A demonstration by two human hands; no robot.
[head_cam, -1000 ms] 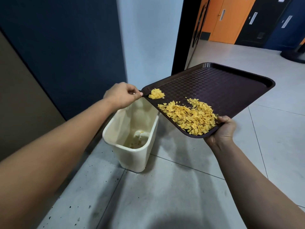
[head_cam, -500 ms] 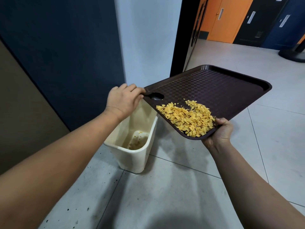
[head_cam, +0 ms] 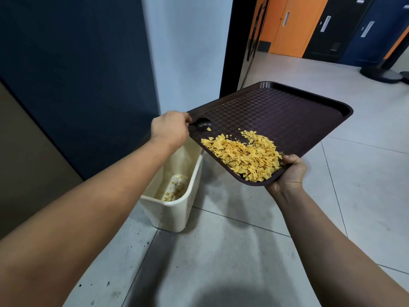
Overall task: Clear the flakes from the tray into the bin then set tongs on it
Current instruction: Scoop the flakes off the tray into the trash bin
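You are holding the tray tilted above the bin, its low corner nearest you. Your right hand is gripping that near edge, thumb curled over the rim beside the flakes. The flakes are lying heaped against the low near rim, with one loose flake higher up. Your left hand is closing its fingers round the handle of a dark spoon, whose bowl is resting on the tray's left corner. Some flakes are lying at the bin's bottom.
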